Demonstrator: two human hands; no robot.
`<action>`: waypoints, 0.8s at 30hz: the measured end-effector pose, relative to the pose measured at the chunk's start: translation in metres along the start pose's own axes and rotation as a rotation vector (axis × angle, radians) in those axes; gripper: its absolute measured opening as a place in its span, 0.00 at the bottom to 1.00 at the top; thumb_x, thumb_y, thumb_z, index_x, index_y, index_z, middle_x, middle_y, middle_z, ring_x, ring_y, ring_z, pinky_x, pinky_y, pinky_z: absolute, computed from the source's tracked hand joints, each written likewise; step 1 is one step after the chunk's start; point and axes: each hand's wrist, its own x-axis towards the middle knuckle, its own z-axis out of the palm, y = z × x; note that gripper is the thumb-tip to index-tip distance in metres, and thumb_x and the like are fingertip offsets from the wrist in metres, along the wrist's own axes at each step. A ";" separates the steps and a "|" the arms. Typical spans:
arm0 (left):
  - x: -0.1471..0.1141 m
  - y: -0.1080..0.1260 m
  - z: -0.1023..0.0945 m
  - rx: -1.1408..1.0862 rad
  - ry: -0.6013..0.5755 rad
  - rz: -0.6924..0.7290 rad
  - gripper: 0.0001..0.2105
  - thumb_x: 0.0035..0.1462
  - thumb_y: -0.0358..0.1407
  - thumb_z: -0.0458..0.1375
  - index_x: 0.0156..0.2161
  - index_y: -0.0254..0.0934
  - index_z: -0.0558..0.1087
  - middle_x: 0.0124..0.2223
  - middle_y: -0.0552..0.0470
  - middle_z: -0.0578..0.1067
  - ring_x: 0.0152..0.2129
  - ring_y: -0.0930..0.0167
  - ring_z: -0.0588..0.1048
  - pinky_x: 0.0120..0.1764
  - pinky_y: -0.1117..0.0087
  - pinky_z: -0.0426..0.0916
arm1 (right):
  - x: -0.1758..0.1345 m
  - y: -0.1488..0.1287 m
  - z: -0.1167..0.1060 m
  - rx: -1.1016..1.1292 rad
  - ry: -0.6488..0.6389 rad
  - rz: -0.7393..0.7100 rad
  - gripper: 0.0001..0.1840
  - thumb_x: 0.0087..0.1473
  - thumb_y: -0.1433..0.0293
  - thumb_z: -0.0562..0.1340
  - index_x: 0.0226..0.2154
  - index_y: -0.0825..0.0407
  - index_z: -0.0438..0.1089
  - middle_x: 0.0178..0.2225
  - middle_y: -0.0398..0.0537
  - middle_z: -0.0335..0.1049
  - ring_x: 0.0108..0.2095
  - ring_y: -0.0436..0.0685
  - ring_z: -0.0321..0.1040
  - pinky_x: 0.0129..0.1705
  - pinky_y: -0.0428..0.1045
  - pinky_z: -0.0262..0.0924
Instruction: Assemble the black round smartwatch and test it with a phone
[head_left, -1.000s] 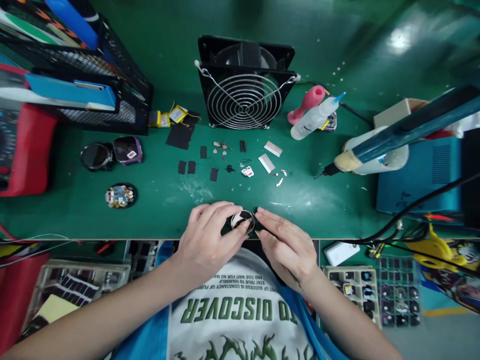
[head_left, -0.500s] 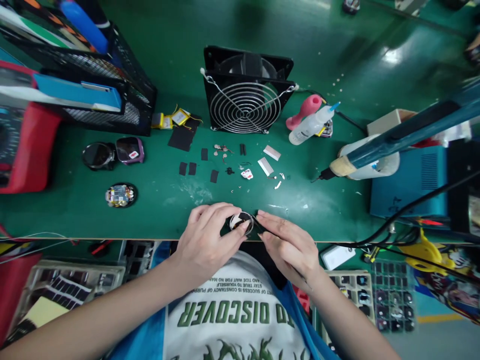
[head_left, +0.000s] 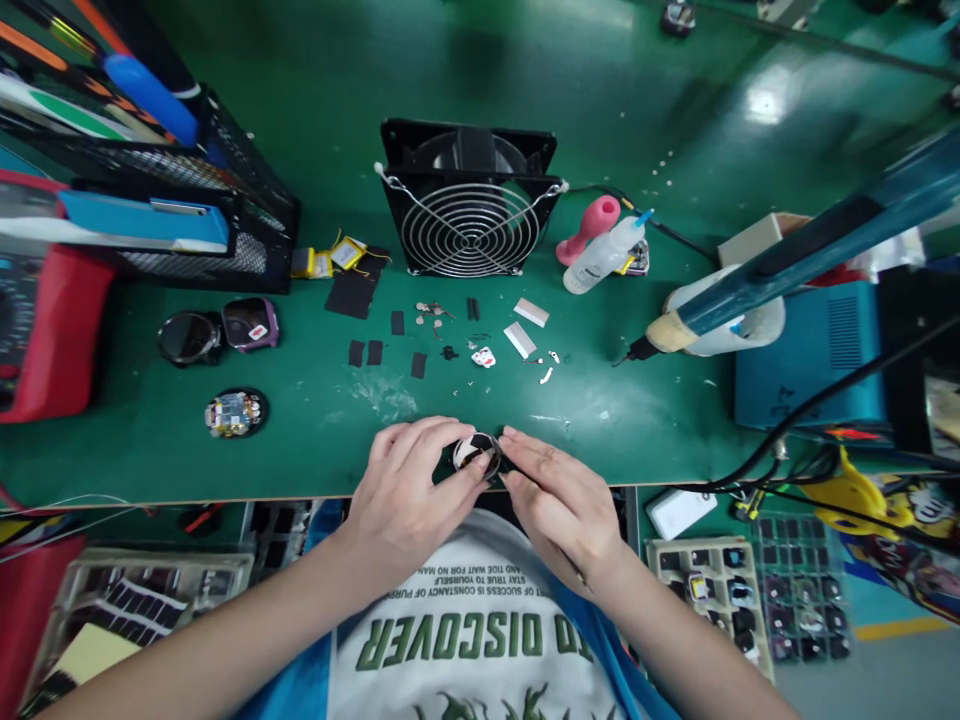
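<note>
Near the front edge of the green table, my left hand holds a small round watch case with a pale rim and a white and dark inside. Its thumb presses on the case's right side. My right hand is closed on a thin dark tool that looks like tweezers, its tip end at the case's right edge; the fingers hide most of it. Ahead of the hands lie a white part with red marks, small black pads and pale strips.
A black fan stands at the back. A clear bottle and a pink blower are beside it. A soldering iron slants in from the right. Two watches and an opened round device lie on the left.
The view has shifted slightly, so the table things sit a little lower and further left. Both hands keep almost the same hold at the watch case.
</note>
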 end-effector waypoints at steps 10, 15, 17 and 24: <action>0.000 0.000 -0.001 -0.009 -0.031 -0.003 0.06 0.65 0.28 0.62 0.46 0.37 0.78 0.50 0.41 0.76 0.48 0.56 0.74 0.48 0.54 0.67 | -0.008 -0.002 0.004 -0.053 0.023 0.007 0.12 0.58 0.86 0.64 0.32 0.53 0.70 0.49 0.60 0.80 0.55 0.66 0.77 0.52 0.60 0.81; 0.001 0.000 -0.002 -0.007 -0.029 0.009 0.07 0.64 0.28 0.63 0.47 0.37 0.78 0.51 0.40 0.76 0.49 0.56 0.74 0.48 0.54 0.66 | -0.004 -0.001 0.005 -0.075 0.050 -0.033 0.11 0.58 0.85 0.65 0.32 0.55 0.69 0.44 0.62 0.82 0.52 0.66 0.79 0.51 0.58 0.81; 0.001 0.001 -0.002 0.000 -0.031 0.005 0.07 0.64 0.28 0.62 0.47 0.37 0.78 0.51 0.41 0.76 0.49 0.56 0.74 0.48 0.54 0.65 | -0.003 0.000 0.004 -0.068 0.056 -0.047 0.09 0.59 0.85 0.65 0.33 0.56 0.69 0.42 0.64 0.82 0.52 0.67 0.79 0.51 0.58 0.81; 0.001 0.001 -0.002 -0.008 -0.008 0.005 0.06 0.64 0.28 0.62 0.46 0.36 0.77 0.50 0.41 0.77 0.49 0.56 0.75 0.48 0.55 0.67 | -0.002 0.003 0.007 -0.027 0.066 -0.066 0.09 0.58 0.85 0.65 0.33 0.57 0.70 0.44 0.65 0.81 0.53 0.67 0.78 0.52 0.59 0.80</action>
